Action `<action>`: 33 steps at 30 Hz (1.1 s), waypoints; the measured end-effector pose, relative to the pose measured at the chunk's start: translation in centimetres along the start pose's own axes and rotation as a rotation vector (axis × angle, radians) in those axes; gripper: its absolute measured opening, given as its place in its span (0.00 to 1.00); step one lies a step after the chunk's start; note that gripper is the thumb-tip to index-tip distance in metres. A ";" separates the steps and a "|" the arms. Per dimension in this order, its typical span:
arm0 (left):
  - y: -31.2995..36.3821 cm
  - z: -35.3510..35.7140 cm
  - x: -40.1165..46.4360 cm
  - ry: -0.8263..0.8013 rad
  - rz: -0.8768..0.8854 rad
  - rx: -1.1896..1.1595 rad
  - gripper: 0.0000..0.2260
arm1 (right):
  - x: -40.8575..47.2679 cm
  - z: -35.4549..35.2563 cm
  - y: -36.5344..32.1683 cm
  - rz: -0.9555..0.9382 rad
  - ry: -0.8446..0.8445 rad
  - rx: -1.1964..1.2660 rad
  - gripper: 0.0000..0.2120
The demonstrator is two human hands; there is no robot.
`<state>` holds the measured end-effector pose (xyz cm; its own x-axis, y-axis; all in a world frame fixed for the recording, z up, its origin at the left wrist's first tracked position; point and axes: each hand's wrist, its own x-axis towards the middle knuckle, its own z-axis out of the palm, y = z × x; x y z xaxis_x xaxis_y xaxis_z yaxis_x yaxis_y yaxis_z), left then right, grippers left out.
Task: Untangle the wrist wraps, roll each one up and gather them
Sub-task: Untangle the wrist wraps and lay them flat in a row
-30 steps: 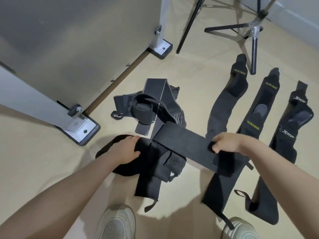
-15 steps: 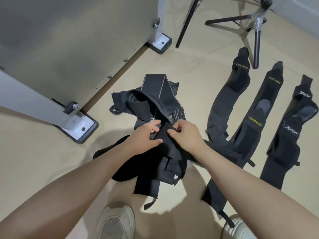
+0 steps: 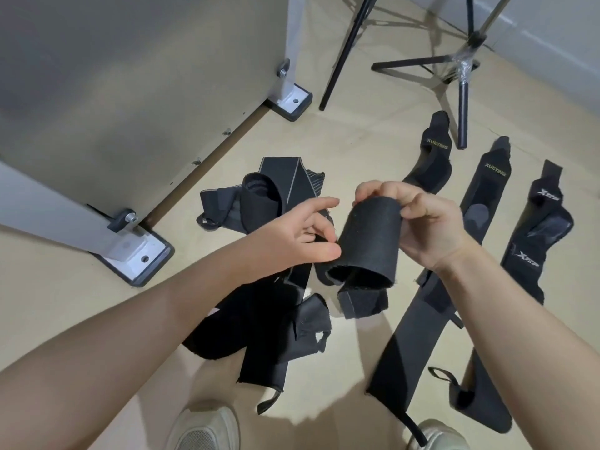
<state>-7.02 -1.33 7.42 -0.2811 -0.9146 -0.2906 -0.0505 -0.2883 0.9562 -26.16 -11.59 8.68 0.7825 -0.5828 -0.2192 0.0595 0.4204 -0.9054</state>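
Floor, beige, fills the view, with a grey panel on bolted white feet at the left and a black tripod at the top right. Three wrist wraps lie stretched out flat, side by side, on the right. A tangled heap of black wraps sits in the middle, just ahead of two pale shoes. Half a second ago both hands were down in the heap; now they are raised above it with one wrap lifted clear. That partly rolled wrap forms an open tube between the hands, its loose end hanging below. The right hand curls its fingers over the tube's top edge and grips it. The left hand pinches the tube's left side with thumb and bent fingers, the forefinger pointing straight out.
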 end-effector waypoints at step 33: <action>10.6 23.1 17.7 -0.129 0.359 1.032 0.09 | -27.9 -16.1 -0.4 -0.254 1.543 0.915 0.12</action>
<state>-34.68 -13.98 13.23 -0.5348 -0.8440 -0.0413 -0.7059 0.4194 0.5708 -58.01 -6.75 9.31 -0.4827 -0.5148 -0.7086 0.7751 0.1255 -0.6192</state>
